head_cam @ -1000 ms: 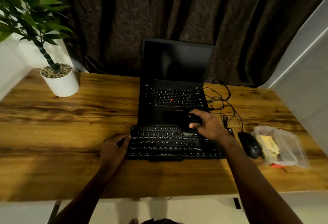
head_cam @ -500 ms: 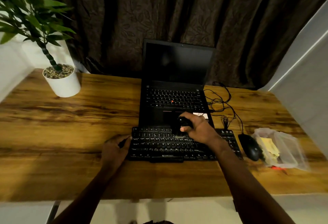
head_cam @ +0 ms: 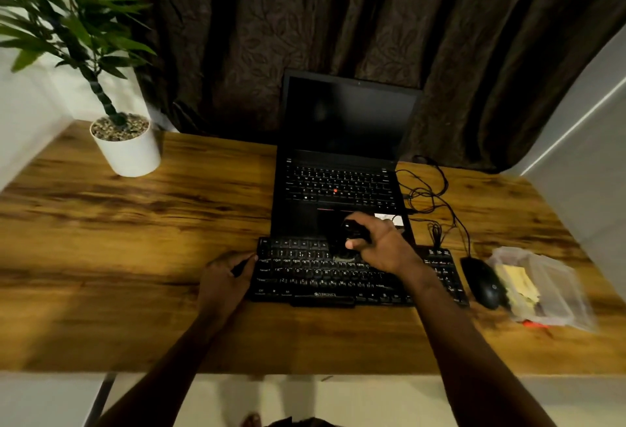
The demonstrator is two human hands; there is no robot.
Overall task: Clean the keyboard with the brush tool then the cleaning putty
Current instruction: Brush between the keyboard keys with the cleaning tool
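Note:
A black external keyboard point(head_cam: 305, 274) lies on the wooden desk point(head_cam: 135, 240) in front of an open laptop. My right hand point(head_cam: 382, 243) is shut on a small black brush tool point(head_cam: 352, 232), whose bristle end touches the upper middle key rows. My left hand point(head_cam: 223, 277) rests against the keyboard's left edge, fingers curled on its corner. A clear plastic container point(head_cam: 555, 284) with yellow cleaning putty point(head_cam: 520, 281) inside sits at the right of the desk.
The black laptop point(head_cam: 342, 169) stands open behind the keyboard. A black mouse point(head_cam: 481, 282) lies between keyboard and container, its cables point(head_cam: 426, 196) tangled behind. A potted plant in a white pot point(head_cam: 127, 149) stands at the back left. Dark curtains hang behind.
My right hand has carried the brush leftward along the upper key rows, from the right part toward the middle. My left hand has stayed at the keyboard's left edge.

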